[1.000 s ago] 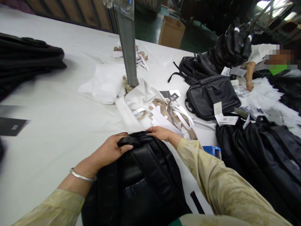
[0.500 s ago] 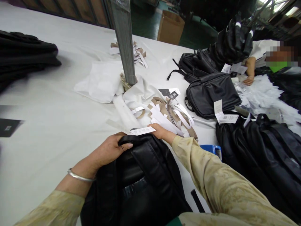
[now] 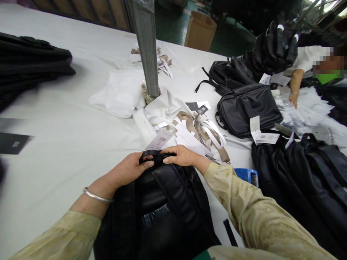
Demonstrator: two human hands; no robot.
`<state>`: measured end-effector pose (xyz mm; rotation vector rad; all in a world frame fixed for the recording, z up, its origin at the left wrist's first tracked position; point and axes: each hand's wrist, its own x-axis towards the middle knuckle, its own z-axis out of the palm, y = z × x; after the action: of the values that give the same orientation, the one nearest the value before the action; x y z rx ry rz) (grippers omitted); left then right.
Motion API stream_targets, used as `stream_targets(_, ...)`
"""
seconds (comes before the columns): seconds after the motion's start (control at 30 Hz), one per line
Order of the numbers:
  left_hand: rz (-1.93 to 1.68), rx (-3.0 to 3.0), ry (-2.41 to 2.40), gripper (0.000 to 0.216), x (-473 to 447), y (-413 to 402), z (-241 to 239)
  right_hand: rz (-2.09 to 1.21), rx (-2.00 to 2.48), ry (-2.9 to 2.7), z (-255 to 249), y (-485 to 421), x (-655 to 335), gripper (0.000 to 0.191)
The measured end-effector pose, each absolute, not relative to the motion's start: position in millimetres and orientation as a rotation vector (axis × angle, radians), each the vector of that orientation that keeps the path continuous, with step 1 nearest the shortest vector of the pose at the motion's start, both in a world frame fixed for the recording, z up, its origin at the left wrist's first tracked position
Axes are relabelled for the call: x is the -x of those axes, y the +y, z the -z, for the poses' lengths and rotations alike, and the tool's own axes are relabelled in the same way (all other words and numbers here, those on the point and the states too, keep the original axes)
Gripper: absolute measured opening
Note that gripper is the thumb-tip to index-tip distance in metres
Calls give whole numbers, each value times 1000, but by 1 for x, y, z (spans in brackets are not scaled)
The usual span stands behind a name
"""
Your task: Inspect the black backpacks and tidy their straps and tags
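A black backpack (image 3: 151,220) lies before me with its shoulder straps facing up. My left hand (image 3: 131,167) grips it at the top, thumb and fingers closed round the carry handle (image 3: 152,154). On the other side of the handle, my right hand (image 3: 180,156) pinches the backpack's top edge between thumb and fingers. A white hang tag (image 3: 159,140) with a printed code sticks out beyond the handle, resting over the far side of the bag. The fingertips of both hands are partly hidden behind the handle and top edge.
A metal post (image 3: 148,50) rises from the white table (image 3: 67,151). Paper strips (image 3: 200,133) lie beyond my right hand. Other black backpacks (image 3: 248,108) stand at the right, a dark stack (image 3: 32,65) at the left. Another person's hand (image 3: 293,99) touches plastic bags (image 3: 311,112).
My right hand has moved from the hang tag's right end inward to the backpack's top edge beside the handle. The tag now tilts up behind the handle. My left hand keeps its grip.
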<state>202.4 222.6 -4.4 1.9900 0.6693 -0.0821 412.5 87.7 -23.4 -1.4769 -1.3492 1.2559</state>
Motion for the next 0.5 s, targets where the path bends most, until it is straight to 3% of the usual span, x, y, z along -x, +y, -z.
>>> stream_targets(0.17, 178, -2141, 832, 33, -200, 229, 0, -1198, 1734, -1450, 24, 93, -418, 30)
stream_targets(0.4, 247, -2147, 967, 58, -153, 242, 17, -966, 2001, -1422, 44, 57, -430, 19)
stream_targets(0.5, 175, -2077, 969, 54, -134, 238, 30, -795, 2215, -1407, 48, 51, -416, 15)
